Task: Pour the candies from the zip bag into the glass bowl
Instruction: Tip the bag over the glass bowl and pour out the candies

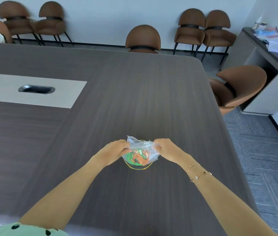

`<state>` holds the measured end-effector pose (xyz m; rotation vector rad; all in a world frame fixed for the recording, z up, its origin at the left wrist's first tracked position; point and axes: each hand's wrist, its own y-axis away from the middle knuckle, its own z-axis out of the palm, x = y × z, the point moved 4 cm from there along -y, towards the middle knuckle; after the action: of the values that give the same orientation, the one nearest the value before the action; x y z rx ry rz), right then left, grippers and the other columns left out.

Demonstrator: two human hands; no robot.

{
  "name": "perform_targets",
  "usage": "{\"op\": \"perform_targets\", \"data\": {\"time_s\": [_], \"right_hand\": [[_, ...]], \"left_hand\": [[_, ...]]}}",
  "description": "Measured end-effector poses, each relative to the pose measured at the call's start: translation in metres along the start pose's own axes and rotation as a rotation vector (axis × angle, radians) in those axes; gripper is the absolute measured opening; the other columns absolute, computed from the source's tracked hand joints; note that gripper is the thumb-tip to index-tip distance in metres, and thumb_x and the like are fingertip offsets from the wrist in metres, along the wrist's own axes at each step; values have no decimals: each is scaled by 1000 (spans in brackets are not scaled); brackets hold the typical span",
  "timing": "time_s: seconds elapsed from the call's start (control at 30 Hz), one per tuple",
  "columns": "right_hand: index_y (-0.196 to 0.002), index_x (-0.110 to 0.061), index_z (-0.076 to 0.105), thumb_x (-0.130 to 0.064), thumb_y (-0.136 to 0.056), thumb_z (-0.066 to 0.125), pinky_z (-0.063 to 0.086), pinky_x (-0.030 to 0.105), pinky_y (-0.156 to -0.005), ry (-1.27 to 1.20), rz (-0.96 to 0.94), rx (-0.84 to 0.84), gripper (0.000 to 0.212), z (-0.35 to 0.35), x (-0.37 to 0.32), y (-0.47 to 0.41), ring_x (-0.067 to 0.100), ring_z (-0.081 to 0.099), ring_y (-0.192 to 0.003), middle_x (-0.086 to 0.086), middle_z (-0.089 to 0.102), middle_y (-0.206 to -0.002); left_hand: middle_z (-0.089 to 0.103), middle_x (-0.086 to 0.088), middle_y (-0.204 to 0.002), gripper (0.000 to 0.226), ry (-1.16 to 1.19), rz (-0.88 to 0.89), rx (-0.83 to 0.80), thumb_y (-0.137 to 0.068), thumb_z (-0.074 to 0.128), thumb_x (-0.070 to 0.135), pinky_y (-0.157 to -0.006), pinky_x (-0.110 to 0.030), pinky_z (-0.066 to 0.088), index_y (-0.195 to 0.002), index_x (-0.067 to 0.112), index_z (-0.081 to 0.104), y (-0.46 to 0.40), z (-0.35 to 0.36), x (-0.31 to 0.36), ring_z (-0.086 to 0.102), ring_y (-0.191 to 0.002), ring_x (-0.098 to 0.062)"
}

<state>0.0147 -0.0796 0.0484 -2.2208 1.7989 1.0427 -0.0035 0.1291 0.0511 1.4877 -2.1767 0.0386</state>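
Both hands are closed on a clear zip bag (140, 151), 1 at each side of it. The left hand (117, 149) pinches the bag's left edge, fingers curled under and thumb on top, with a thin ring (121, 140) on 1 finger. The right hand (163, 148) grips the bag's right edge in a loose fist, and plastic bunches out between its fingers. A fine gold bracelet (197, 172) with small charms circles the right wrist. Both forearms stretch forward over the bench (152, 92), bare to the elbow.

The zip bag is crumpled and stretched between the 2 hands, with a peak of plastic standing up near the left hand. Green and orange candies (137, 156) show through the film, gathered in the lower middle of the bag. It hangs directly over the glass bowl (138, 168), which stands on the bench; only the bowl's thin yellowish rim shows, curving out below the bag and again behind it. Whether any candies lie in the bowl or all are in the bag cannot be told, since the film covers them.

The bench is a large dark wood-grain top with a rounded far right corner. A pale inset strip (31, 89) on its left holds a dark oval cable port (36, 89). Brown upholstered chairs (143, 39) stand at the far edge and along the wall. A green dotted garment (26, 229) shows at the bottom left.
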Motion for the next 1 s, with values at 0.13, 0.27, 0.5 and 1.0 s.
{"op": "perform_targets", "data": {"time_s": [0.13, 0.27, 0.5, 1.0], "right_hand": [[-74, -10, 52, -6, -94, 40, 32, 27, -54, -16, -24, 3, 24, -7, -5, -2, 19, 45, -64, 1, 51, -71], [-59, -22, 42, -5, -93, 39, 29, 24, -52, -8, -40, 34, 38, -17, -14, -4, 11, 39, -56, -5, 45, -64], [-77, -10, 55, -9, -95, 43, 39, 29, -63, -21, -48, 17, 22, -26, -18, -8, 20, 48, -69, 4, 55, -79], [-84, -1, 62, -5, -90, 44, 38, 27, -59, -80, -39, 14, 20, -37, -23, -11, 20, 48, -70, 13, 62, -85]], "left_hand": [[45, 4, -82, 24, 6, 10, 49, -100, 41, 31, -67, -27, 33, -84, 16, 50, 1, -4, -5, 44, -73, -15], [45, 5, -82, 25, 52, -12, 119, -100, 42, 33, -67, -30, 37, -86, 13, 52, 0, -12, -7, 44, -72, -16], [45, 7, -79, 29, 95, -12, 124, -98, 44, 37, -73, -36, 45, -87, 13, 54, -3, -23, -13, 51, -77, -22], [52, 3, -87, 26, 50, -6, 234, -99, 43, 33, -68, -28, 38, -94, 11, 56, -11, -35, -9, 50, -75, -19]]}}
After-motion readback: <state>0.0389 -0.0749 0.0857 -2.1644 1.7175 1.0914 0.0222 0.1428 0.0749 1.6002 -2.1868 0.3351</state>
